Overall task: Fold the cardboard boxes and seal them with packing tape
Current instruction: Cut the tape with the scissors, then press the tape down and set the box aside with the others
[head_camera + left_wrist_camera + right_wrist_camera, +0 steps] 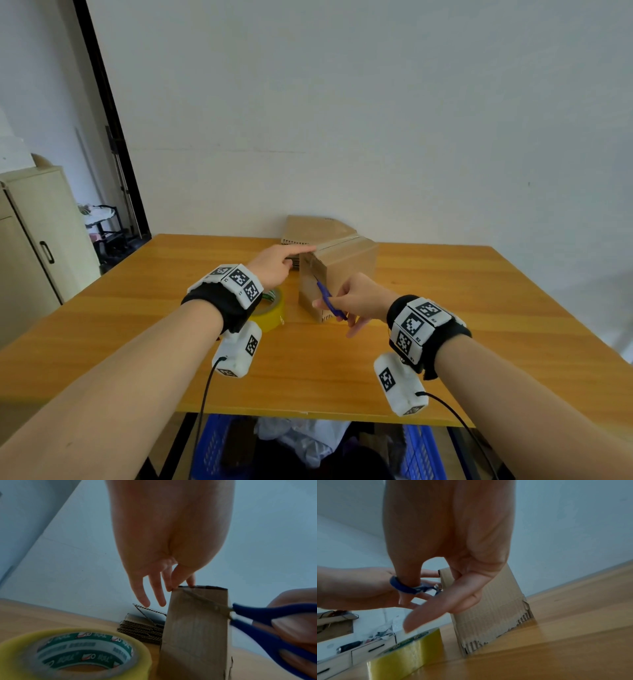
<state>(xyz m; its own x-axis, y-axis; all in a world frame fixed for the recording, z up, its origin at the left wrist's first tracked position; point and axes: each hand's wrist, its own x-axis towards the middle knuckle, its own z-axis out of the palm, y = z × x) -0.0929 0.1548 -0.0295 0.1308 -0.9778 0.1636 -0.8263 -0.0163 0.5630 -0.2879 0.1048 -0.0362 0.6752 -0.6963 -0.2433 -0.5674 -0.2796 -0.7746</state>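
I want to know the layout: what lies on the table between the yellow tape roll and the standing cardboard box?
Nothing: only bare table separates the tape roll from the box, in the head view.

Both bare forearms reach forward, each wrist wrapped in a black band carrying white marker blocks. The left hand (274,265) stretches flat, index finger extended, fingertips (191,582) resting on a box's top edge. The right hand (359,299) grips blue scissors (329,301), thumb through one loop, little finger hanging loose below.
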